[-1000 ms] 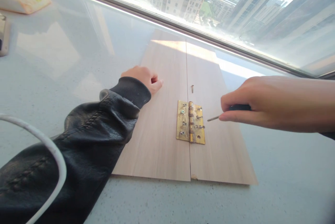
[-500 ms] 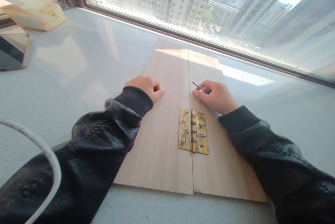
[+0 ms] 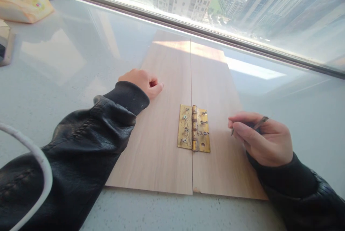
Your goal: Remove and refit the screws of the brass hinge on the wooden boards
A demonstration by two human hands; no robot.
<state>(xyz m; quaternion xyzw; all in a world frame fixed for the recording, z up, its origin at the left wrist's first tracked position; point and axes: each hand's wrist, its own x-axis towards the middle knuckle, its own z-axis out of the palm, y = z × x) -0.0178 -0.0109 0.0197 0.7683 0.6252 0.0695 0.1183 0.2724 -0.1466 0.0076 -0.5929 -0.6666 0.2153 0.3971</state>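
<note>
Two pale wooden boards lie side by side, the left board (image 3: 151, 144) and the right board (image 3: 215, 90), with a thin seam between them. Across the seam rests a brass hinge (image 3: 194, 130) with several screws standing in its holes; its lower right hole holds no screw. My left hand (image 3: 142, 82) is curled on the left board, fingers closed, and what it may hold is hidden. To the right of the hinge, my right hand (image 3: 261, 137) pinches a small screw (image 3: 232, 131) at its fingertips, with a thin screwdriver (image 3: 261, 123) tucked between its fingers.
A white cable (image 3: 40, 162) curves over my left sleeve. At the upper left are a soft paper package (image 3: 24, 4) and the edge of a tablet-like device (image 3: 8, 49). A window frame (image 3: 172, 24) borders the white speckled surface (image 3: 129, 209) at the back.
My right hand has moved right and toward me, from above the hinge to beside it, and the screwdriver in it has turned. The view has shifted slightly, while my left hand stays curled.
</note>
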